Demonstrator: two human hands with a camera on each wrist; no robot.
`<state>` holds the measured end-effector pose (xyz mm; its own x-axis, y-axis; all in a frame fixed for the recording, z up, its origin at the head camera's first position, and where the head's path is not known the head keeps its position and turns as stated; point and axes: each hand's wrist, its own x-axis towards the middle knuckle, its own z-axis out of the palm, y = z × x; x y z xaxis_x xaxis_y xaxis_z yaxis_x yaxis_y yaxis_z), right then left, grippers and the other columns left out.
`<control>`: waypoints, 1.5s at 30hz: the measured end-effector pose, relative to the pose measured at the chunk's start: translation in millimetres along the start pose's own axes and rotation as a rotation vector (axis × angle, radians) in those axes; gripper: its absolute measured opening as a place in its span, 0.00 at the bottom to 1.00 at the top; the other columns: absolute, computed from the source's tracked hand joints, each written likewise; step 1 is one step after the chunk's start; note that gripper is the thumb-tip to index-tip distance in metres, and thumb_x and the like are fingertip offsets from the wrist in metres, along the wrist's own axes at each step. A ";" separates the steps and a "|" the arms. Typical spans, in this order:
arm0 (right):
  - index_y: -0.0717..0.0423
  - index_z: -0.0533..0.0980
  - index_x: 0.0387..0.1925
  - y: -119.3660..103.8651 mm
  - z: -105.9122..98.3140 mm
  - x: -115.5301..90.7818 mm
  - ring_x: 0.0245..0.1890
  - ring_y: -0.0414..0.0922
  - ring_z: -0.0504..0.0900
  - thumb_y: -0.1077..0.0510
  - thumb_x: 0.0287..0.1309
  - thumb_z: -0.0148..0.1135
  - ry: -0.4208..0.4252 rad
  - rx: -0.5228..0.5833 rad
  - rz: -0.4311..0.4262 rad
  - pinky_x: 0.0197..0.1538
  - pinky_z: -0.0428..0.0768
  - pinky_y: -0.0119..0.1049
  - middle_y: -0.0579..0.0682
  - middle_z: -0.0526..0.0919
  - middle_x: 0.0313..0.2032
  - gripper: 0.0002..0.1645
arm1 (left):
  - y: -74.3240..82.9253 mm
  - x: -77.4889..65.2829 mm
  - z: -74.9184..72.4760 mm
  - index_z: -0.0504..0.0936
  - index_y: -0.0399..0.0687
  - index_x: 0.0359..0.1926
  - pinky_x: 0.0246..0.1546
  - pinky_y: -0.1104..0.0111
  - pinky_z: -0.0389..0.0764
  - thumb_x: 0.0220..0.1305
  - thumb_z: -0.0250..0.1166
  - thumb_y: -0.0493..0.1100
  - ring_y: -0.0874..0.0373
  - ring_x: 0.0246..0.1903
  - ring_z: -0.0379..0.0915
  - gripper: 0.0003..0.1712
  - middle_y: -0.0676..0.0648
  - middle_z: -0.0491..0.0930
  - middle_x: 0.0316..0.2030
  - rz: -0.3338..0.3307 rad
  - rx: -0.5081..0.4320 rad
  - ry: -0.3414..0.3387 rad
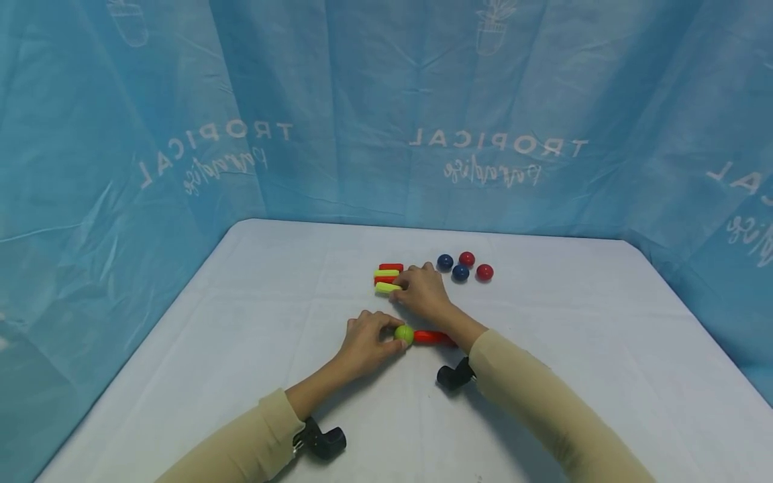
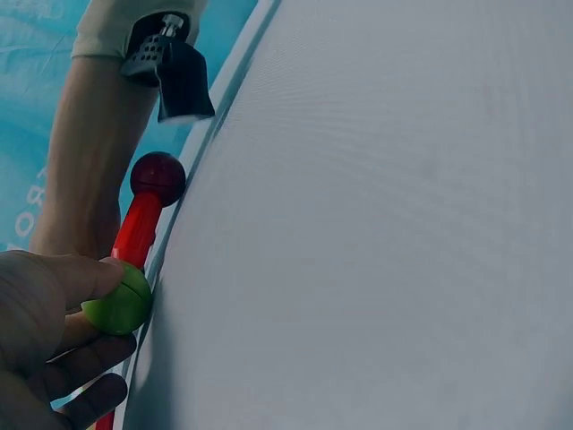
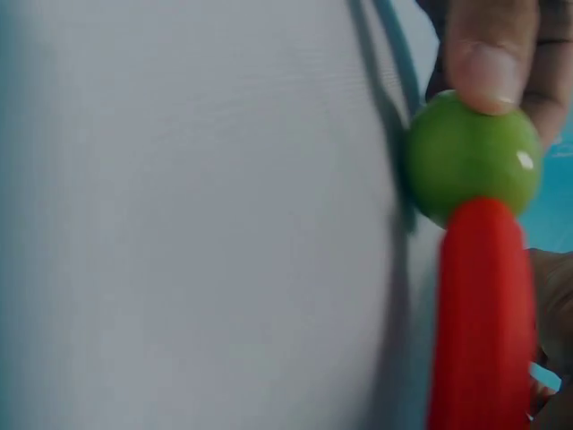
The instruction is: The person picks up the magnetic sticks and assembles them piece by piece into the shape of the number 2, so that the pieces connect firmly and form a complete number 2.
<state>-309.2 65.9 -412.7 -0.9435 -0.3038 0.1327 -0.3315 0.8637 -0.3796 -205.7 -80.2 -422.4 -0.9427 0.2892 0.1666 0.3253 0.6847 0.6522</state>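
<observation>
My left hand (image 1: 368, 341) pinches a green ball (image 1: 404, 334) between thumb and fingers, near the middle of the table. A red stick (image 1: 430, 337) joins that ball on its right. At the stick's other end the left wrist view shows a dark red ball (image 2: 158, 179), which my right forearm mostly covers in the head view. Farther back, my right hand (image 1: 425, 293) has its thumb and fingertips on the right end of the nearest yellow stick (image 1: 385, 288). Behind that one lie another yellow stick (image 1: 386, 273) and red sticks (image 1: 391, 267), side by side.
Two blue balls (image 1: 445, 262) and two red balls (image 1: 484, 272) sit grouped beyond my right hand. A black wrist camera (image 1: 329, 443) hangs under the left sleeve, another (image 1: 454, 376) under the right. Blue printed curtains (image 1: 374, 100) surround the white table (image 1: 241, 288).
</observation>
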 end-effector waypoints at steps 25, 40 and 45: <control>0.51 0.83 0.42 74.1 -59.7 -96.2 0.43 0.47 0.70 0.50 0.51 0.69 0.127 0.189 0.172 0.38 0.70 0.34 0.50 0.83 0.39 0.16 | 1.1 -1.3 2.7 0.83 0.51 0.45 0.45 0.61 0.59 0.53 0.69 0.47 0.59 0.41 0.66 0.17 0.52 0.82 0.41 -0.042 0.016 0.008; 0.54 0.84 0.37 88.3 -54.3 -156.7 0.38 0.45 0.71 0.56 0.48 0.69 0.130 0.207 0.187 0.36 0.68 0.34 0.48 0.81 0.33 0.12 | 1.8 6.1 5.1 0.84 0.51 0.44 0.47 0.59 0.59 0.53 0.70 0.47 0.58 0.41 0.68 0.16 0.51 0.83 0.41 -0.038 0.039 0.022; 0.52 0.84 0.35 86.9 -48.7 -166.4 0.35 0.43 0.70 0.56 0.48 0.70 0.124 0.208 0.181 0.35 0.67 0.32 0.45 0.81 0.30 0.10 | 1.5 8.6 5.6 0.84 0.51 0.44 0.48 0.59 0.60 0.53 0.69 0.48 0.59 0.41 0.67 0.16 0.51 0.82 0.41 -0.040 0.043 0.022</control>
<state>-181.0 211.1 -423.1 -0.9843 -0.0904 0.1516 -0.1630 0.7948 -0.5846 -212.9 -72.9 -424.0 -0.9561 0.2472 0.1575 0.2902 0.7236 0.6262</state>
